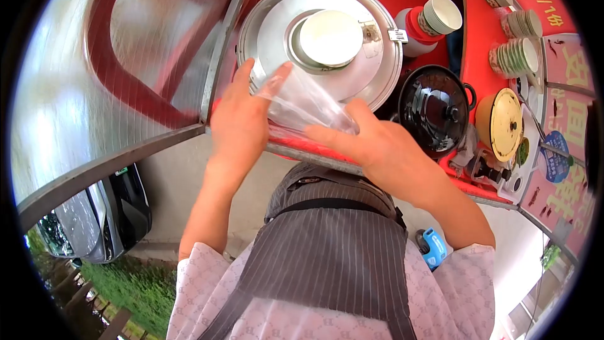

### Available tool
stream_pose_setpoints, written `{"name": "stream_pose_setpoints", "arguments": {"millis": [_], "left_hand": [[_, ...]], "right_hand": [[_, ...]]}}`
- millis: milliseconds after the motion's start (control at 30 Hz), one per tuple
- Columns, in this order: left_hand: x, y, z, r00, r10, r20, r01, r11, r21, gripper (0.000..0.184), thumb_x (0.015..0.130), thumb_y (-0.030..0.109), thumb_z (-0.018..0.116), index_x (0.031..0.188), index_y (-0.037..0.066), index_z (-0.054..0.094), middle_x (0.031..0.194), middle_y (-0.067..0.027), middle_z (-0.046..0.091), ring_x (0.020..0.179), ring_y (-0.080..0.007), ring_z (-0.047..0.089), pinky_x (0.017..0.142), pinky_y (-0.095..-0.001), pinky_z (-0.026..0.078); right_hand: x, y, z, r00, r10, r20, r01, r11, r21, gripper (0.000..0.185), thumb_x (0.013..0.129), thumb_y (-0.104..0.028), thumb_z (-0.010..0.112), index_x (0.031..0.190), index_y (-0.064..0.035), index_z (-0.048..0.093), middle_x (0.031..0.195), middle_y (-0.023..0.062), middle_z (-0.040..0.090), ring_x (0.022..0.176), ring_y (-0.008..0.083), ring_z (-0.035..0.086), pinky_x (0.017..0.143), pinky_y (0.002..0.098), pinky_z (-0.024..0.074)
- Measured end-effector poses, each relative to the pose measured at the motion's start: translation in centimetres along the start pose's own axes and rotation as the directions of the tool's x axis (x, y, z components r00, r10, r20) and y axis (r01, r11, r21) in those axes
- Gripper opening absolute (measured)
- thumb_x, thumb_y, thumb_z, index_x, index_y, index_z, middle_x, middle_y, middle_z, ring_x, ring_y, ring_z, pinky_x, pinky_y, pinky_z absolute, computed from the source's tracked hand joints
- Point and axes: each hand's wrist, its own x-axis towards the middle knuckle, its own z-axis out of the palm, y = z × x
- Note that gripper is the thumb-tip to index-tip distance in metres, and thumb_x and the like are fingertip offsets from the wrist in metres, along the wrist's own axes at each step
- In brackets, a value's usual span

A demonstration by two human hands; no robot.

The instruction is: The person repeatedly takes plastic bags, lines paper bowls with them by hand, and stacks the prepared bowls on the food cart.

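A clear plastic bag stretches between my two hands in front of a large round metal lid. My left hand has the bag's upper left end at its thumb, with the fingers spread apart. The bag's lower right end is gripped between the thumb and fingers of my right hand. Just beyond the bag, a white bowl sits at the middle of the metal lid. Part of the lid's near rim is hidden behind the bag and my hands.
Right of the lid are a black lidded pot, a yellow lidded pot and a red-and-white container with stacked paper bowls. More stacked bowls stand farther right. A metal frame edges the left; a car is parked outside.
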Motion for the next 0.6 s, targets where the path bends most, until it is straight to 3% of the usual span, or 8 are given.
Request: {"name": "stream_pose_setpoints", "arguments": {"millis": [67, 133, 200, 267, 300, 467, 533, 600], "left_hand": [[1.2, -1.4, -0.1, 1.000, -0.011, -0.003, 0.011, 0.996, 0.085, 0.058, 0.081, -0.011, 0.047, 0.127, 0.016, 0.070, 0.137, -0.0199, 0.058, 0.122, -0.0391, 0.057, 0.102, -0.0398, 0.048], [2.9, -2.6, 0.1, 0.989, 0.144, -0.018, -0.145, 0.980, -0.133, 0.065, 0.078, -0.014, 0.045, 0.132, 0.015, 0.066, 0.132, -0.0200, 0.061, 0.123, -0.0373, 0.059, 0.102, -0.0370, 0.048], [5.1, -1.7, 0.5, 0.991, 0.127, 0.027, -0.103, 0.894, -0.437, 0.059, 0.082, -0.014, 0.046, 0.135, 0.007, 0.061, 0.131, -0.0195, 0.063, 0.124, -0.0313, 0.062, 0.101, -0.0350, 0.049], [7.3, -0.4, 1.5, 0.973, -0.125, 0.196, 0.227, 0.330, -0.916, 0.046, 0.088, -0.013, 0.051, 0.132, -0.001, 0.061, 0.131, -0.0178, 0.064, 0.122, -0.0259, 0.063, 0.101, -0.0330, 0.050], [8.4, -0.3, 2.0, 0.972, -0.136, 0.192, 0.223, 0.272, -0.936, 0.039, 0.091, -0.009, 0.055, 0.130, -0.006, 0.058, 0.130, -0.0154, 0.063, 0.118, -0.0245, 0.065, 0.098, -0.0316, 0.052], [11.2, -1.7, 4.4, 0.985, -0.118, 0.126, 0.164, 0.398, -0.903, 0.050, 0.087, -0.008, 0.059, 0.136, 0.001, 0.057, 0.121, -0.0092, 0.060, 0.103, -0.0203, 0.068, 0.090, -0.0285, 0.052], [11.3, -3.0, 5.2, 0.995, -0.087, 0.054, 0.102, 0.803, -0.587, 0.059, 0.081, -0.008, 0.059, 0.139, 0.007, 0.057, 0.111, -0.0080, 0.059, 0.085, -0.0149, 0.061, 0.083, -0.0271, 0.050], [11.0, -3.4, 5.8, 0.993, -0.103, 0.062, 0.121, 0.838, -0.532, 0.066, 0.078, -0.007, 0.057, 0.141, 0.011, 0.056, 0.097, -0.0080, 0.055, 0.075, -0.0125, 0.049, 0.077, -0.0263, 0.048]], "right_hand": [[1.4, 1.6, -1.2, 0.998, 0.059, 0.007, -0.058, 0.995, -0.078, 0.051, 0.081, 0.009, 0.052, 0.126, -0.0110, 0.064, 0.107, 0.0175, 0.060, 0.087, 0.0361, 0.066, 0.077, 0.0433, 0.0539], [4.0, 4.7, -1.2, 0.945, -0.074, -0.319, 0.065, 0.997, -0.038, 0.043, 0.082, 0.007, 0.052, 0.122, -0.0048, 0.065, 0.097, 0.0175, 0.064, 0.086, 0.0356, 0.066, 0.075, 0.0423, 0.0537], [6.7, 5.9, -2.4, 0.924, -0.047, -0.381, 0.069, 0.997, 0.046, 0.036, 0.087, 0.003, 0.055, 0.122, -0.0016, 0.064, 0.094, 0.0182, 0.065, 0.084, 0.0336, 0.067, 0.076, 0.0417, 0.0536], [9.1, 6.7, -3.9, 0.937, 0.097, -0.337, -0.040, 0.984, 0.174, 0.034, 0.091, -0.006, 0.060, 0.124, 0.0018, 0.061, 0.095, 0.0220, 0.068, 0.092, 0.0383, 0.067, 0.083, 0.0428, 0.0532], [10.3, 7.5, -4.3, 0.936, 0.094, -0.338, -0.037, 0.984, 0.172, 0.034, 0.091, -0.006, 0.060, 0.124, 0.0018, 0.061, 0.095, 0.0220, 0.068, 0.092, 0.0383, 0.067, 0.083, 0.0428, 0.0532], [14.0, 13.3, -3.0, 0.903, -0.023, -0.428, 0.019, 1.000, -0.012, 0.043, 0.089, -0.011, 0.069, 0.131, -0.0043, 0.061, 0.116, 0.0227, 0.061, 0.103, 0.0369, 0.064, 0.089, 0.0416, 0.0527], [13.6, 13.4, -3.2, 0.923, 0.016, -0.384, -0.022, 1.000, -0.010, 0.051, 0.088, -0.012, 0.072, 0.137, -0.0097, 0.058, 0.123, 0.0233, 0.056, 0.109, 0.0383, 0.061, 0.091, 0.0416, 0.0524], [13.0, 13.1, -3.3, 0.947, 0.097, -0.307, -0.122, 0.991, -0.063, 0.062, 0.087, -0.014, 0.074, 0.144, -0.0110, 0.050, 0.120, 0.0238, 0.056, 0.108, 0.0392, 0.062, 0.091, 0.0432, 0.0522]]}}
